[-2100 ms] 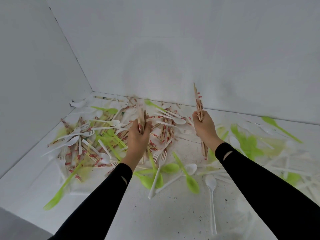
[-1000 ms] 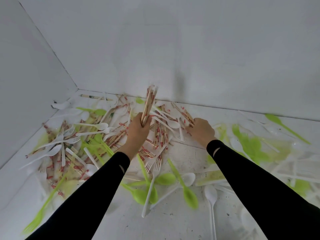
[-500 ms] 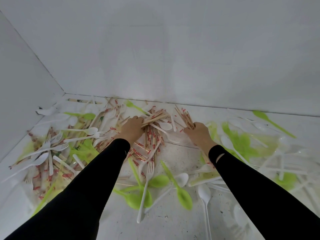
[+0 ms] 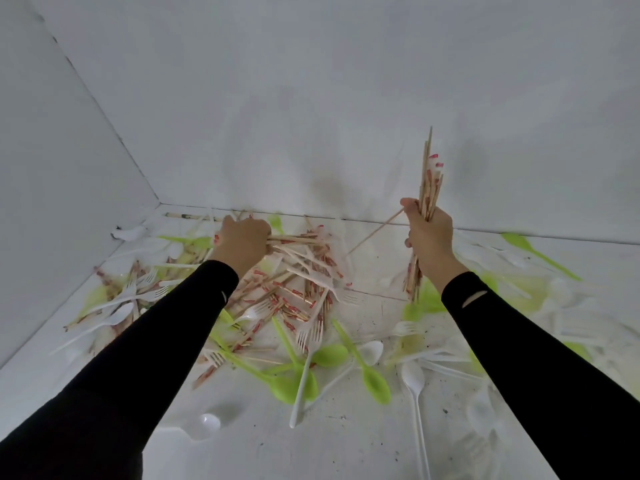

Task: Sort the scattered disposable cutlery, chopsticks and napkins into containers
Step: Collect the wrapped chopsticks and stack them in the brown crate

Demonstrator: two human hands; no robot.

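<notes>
A bundle of chopsticks point(image 4: 429, 181), thin pale sticks partly in red-printed wrappers, stands nearly upright in the right hand point(image 4: 429, 233), whose fingers curl round its middle. One loose stick point(image 4: 374, 233) juts left from that fist. The left hand point(image 4: 242, 239) grips a second bunch point(image 4: 294, 239) lying flat atop the pile point(image 4: 294, 299), which is mixed with white forks point(image 4: 311, 337) and green spoons point(image 4: 375, 382). Walls point(image 4: 311, 98) close the desk point(image 4: 346, 445) at left and far edges; bare surface lies nearest the person.
</notes>
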